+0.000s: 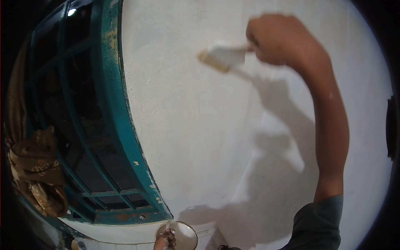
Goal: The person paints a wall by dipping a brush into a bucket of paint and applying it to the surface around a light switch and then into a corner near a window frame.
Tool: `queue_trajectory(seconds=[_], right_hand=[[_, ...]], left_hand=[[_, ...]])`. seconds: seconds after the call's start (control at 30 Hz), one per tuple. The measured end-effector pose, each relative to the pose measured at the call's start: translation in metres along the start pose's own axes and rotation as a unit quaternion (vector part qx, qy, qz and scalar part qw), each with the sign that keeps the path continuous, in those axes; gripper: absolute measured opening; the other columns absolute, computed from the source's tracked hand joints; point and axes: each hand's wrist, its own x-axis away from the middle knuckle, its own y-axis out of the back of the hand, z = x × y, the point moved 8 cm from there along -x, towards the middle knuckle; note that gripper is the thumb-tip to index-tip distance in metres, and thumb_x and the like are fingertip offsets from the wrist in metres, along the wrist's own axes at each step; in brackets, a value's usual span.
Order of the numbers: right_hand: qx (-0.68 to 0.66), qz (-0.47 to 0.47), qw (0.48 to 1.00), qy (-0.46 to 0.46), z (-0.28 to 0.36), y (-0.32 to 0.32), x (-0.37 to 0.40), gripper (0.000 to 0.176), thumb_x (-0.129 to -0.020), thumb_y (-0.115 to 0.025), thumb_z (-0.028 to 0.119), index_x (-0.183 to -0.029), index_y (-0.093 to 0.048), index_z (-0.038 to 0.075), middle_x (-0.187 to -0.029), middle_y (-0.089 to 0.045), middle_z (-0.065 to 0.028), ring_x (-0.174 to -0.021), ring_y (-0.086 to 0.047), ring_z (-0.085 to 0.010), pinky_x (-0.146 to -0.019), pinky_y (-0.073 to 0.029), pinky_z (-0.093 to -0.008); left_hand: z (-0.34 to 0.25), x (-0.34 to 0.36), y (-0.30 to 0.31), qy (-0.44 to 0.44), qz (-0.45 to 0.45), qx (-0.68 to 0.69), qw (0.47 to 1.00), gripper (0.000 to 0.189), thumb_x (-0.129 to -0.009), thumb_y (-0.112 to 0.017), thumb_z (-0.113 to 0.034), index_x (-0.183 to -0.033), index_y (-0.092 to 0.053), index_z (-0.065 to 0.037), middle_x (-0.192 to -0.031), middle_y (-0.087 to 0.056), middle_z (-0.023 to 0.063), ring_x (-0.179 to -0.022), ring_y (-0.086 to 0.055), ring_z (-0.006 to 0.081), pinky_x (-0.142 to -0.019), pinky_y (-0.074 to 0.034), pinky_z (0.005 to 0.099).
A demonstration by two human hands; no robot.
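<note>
My right hand [277,39] is raised at the upper right, its fingers wrapped round the handle of a wide paintbrush [227,55]. The brush points left, its pale bristles at the white wall [187,125], and both are slightly blurred. Low in the view, my left hand [166,241] is closed at the left side of a round paint container [196,236] with whitish contents. White smears mark its fingers, and a pale tip stands up above them. The frame's bottom edge cuts off part of this hand and the container.
To the left is a window with a chipped teal frame [114,100] and dark panes. A brown patterned curtain [35,166] hangs bunched at the far left. White tiles [204,236] line the wall's foot. A dark object [391,127] sits at the right edge.
</note>
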Motion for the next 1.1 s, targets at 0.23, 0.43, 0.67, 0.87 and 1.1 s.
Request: queue_trajectory(seconds=[0.23, 0.43, 0.67, 0.87, 1.1], right_hand=[[0.137, -0.239, 0.955, -0.108, -0.015, 0.043, -0.017, 0.013, -0.072, -0.056, 0.012, -0.074, -0.064, 0.002, -0.062, -0.06, -0.0132, -0.057, -0.059, -0.0251, -0.056, -0.047, -0.0323], [0.095, -0.145, 0.984, 0.036, 0.082, -0.032, 0.061, 0.007, -0.067, -0.053, -0.001, -0.074, -0.052, -0.002, -0.056, -0.052, -0.0069, -0.049, -0.056, -0.0155, -0.042, -0.045, -0.0258], [0.187, -0.086, 0.953, 0.224, 0.157, -0.085, 0.18, 0.005, -0.062, -0.056, -0.001, -0.066, -0.053, 0.0, -0.047, -0.043, -0.0012, -0.043, -0.044, -0.0069, -0.037, -0.033, -0.0222], [-0.224, 0.181, 0.938, 0.192, 0.179, -0.122, 0.219, 0.01, -0.077, -0.054, 0.013, -0.075, -0.059, 0.004, -0.055, -0.054, -0.0104, -0.05, -0.055, -0.0257, -0.047, -0.043, -0.0374], [-0.382, 0.238, 0.892, 0.044, 0.241, -0.116, 0.294, 0.012, -0.074, -0.057, 0.016, -0.081, -0.062, 0.007, -0.06, -0.054, -0.0072, -0.054, -0.054, -0.0247, -0.048, -0.041, -0.0351]], left_hand=[[0.0, 0.007, -0.009, 0.063, -0.005, 0.084, 0.994, 0.027, -0.085, -0.05, -0.033, -0.102, -0.053, -0.013, -0.057, -0.045, -0.0064, -0.039, -0.038, 0.0056, -0.033, -0.03, 0.0175], [0.005, -0.02, 0.006, 0.015, 0.098, 0.009, 0.995, 0.029, -0.084, -0.051, -0.032, -0.109, -0.05, -0.016, -0.065, -0.052, -0.0059, -0.045, -0.046, 0.0045, -0.037, -0.038, 0.0158], [-0.02, 0.011, 0.008, 0.032, 0.072, -0.03, 0.996, 0.027, -0.083, -0.052, -0.038, -0.083, -0.053, -0.012, -0.058, -0.047, -0.0052, -0.046, -0.042, 0.007, -0.04, -0.033, 0.0205], [-0.024, 0.013, 0.032, 0.006, 0.046, -0.046, 0.998, 0.028, -0.083, -0.054, -0.031, -0.101, -0.05, -0.009, -0.067, -0.049, -0.004, -0.053, -0.044, 0.0058, -0.042, -0.034, 0.0199], [-0.025, 0.019, 0.047, -0.05, 0.077, -0.053, 0.994, 0.032, -0.087, -0.046, -0.037, -0.076, -0.051, -0.006, -0.049, -0.03, -0.0068, -0.043, -0.023, 0.0032, -0.041, -0.015, 0.02]])
